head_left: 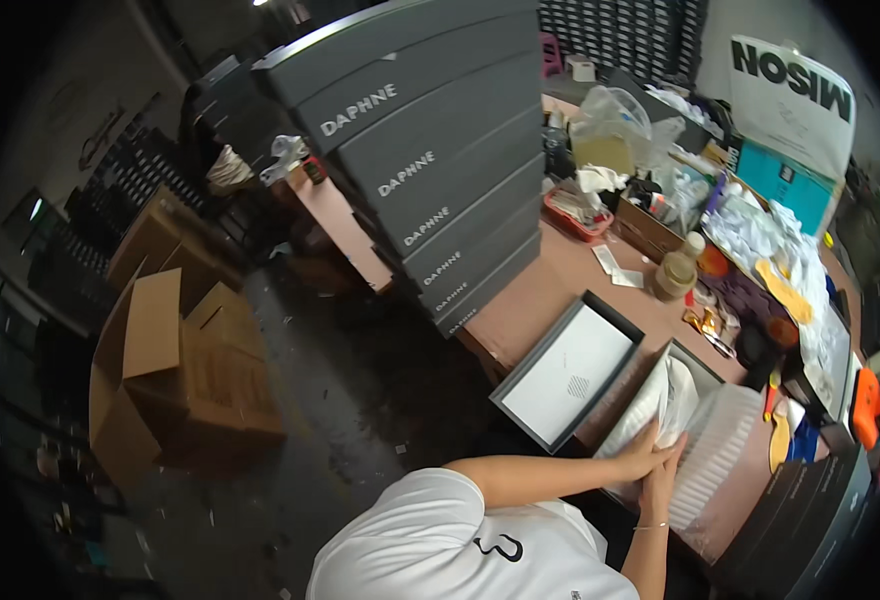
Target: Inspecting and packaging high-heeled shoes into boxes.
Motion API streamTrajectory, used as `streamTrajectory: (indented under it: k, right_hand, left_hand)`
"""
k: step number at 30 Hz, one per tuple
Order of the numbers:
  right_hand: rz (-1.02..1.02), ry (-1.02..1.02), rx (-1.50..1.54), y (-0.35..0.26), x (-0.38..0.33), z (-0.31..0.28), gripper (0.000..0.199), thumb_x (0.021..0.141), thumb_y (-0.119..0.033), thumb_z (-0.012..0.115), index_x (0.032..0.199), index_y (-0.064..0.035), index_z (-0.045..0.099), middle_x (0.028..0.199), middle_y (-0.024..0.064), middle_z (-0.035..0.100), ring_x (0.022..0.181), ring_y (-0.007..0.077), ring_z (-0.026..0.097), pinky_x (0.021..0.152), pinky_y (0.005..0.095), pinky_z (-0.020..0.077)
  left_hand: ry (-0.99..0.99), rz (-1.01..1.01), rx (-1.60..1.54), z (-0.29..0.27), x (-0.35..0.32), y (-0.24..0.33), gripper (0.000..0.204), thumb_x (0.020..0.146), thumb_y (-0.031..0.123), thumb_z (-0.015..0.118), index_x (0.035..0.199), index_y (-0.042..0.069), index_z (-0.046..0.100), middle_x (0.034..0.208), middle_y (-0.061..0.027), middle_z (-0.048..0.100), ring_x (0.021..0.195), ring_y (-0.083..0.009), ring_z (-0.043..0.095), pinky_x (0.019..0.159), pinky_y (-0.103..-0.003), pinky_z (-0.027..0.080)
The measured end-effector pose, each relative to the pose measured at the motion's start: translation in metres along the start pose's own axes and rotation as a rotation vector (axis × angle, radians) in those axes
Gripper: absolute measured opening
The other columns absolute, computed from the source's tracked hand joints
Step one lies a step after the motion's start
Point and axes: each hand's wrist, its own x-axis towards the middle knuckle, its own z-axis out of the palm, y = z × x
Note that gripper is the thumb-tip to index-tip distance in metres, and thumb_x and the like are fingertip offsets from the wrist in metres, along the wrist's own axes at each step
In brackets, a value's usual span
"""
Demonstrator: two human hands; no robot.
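Note:
Both of my hands are together at the near end of a white wrapped bundle (672, 388), which lies partly inside an open grey shoebox (708, 372). My left hand (642, 455) reaches across from the left, its fingers closed on the wrapping. Just right of it and lower, my right hand (662, 482) holds the same end, with a thin bracelet at its wrist. What the wrapping contains is hidden. Ribbed clear padding (718, 450) lies against the right side of the bundle. Left of the shoebox rests a dark-edged box lid (572, 370) with a pale inner face turned up.
A tall stack of grey shoeboxes (460, 150) stands at the table's far left. Along the back and right are a bottle (676, 272), a red basket (578, 212), cloths and orange-handled tools (866, 408). More grey boxes (795, 520) sit near right; cardboard cartons (195, 370) stand on the floor.

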Motion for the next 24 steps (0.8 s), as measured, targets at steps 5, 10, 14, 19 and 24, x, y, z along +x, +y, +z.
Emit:
streamTrajectory:
  k: [5,10,14,19,24]
  right_hand:
    - [-0.097,-0.274,-0.230,-0.048,-0.042,-0.015,0.050,0.093,-0.008,0.049,0.138,0.0028,0.029,0.138,0.0139,0.035,0.127,0.0248,0.038,0.105,0.0323,0.0320]
    - [0.531,-0.575,-0.154,-0.075,-0.075,-0.123,0.042,0.095,-0.019,0.054,0.130,0.0046,0.047,0.128,0.0144,0.053,0.117,0.0170,0.050,0.102,0.0286,0.0383]
    - [0.125,0.042,-0.264,-0.034,-0.071,-0.124,0.046,0.095,-0.019,0.051,0.133,0.0050,0.042,0.129,0.0177,0.049,0.116,0.0216,0.049,0.100,0.0325,0.0392]
    - [-0.476,0.259,-0.447,-0.019,0.012,-0.058,0.056,0.094,-0.021,0.052,0.141,0.0024,0.033,0.144,0.0205,0.035,0.133,0.0298,0.035,0.111,0.0381,0.0272]
    - [-0.582,-0.112,-1.096,-0.063,-0.005,0.027,0.061,0.089,-0.023,0.057,0.140,0.0026,0.034,0.146,0.0240,0.031,0.137,0.0384,0.027,0.114,0.0469,0.0168]
  left_hand:
    - [-0.082,-0.266,0.008,0.000,0.028,-0.040,0.067,0.093,0.030,0.050,0.144,-0.004,0.023,0.148,-0.0242,0.028,0.140,-0.0300,0.025,0.114,-0.035,0.020]
    - [-0.076,-0.165,0.311,-0.001,0.016,0.006,0.058,0.089,0.029,0.058,0.128,-0.009,0.040,0.130,-0.0303,0.044,0.125,-0.0400,0.042,0.104,-0.041,0.033]
    - [0.069,0.401,0.280,-0.047,-0.035,0.066,0.054,0.088,0.017,0.060,0.136,0.000,0.042,0.141,-0.0234,0.037,0.133,-0.0366,0.035,0.110,-0.041,0.028]
    - [0.217,0.094,0.621,-0.151,-0.042,0.041,0.048,0.085,0.019,0.063,0.125,-0.003,0.047,0.117,-0.0241,0.056,0.110,-0.0373,0.055,0.095,-0.040,0.044]
    - [-0.012,-0.052,0.924,-0.150,-0.047,0.018,0.036,0.082,0.021,0.062,0.105,-0.005,0.052,0.098,-0.0266,0.062,0.090,-0.0438,0.061,0.076,-0.050,0.050]
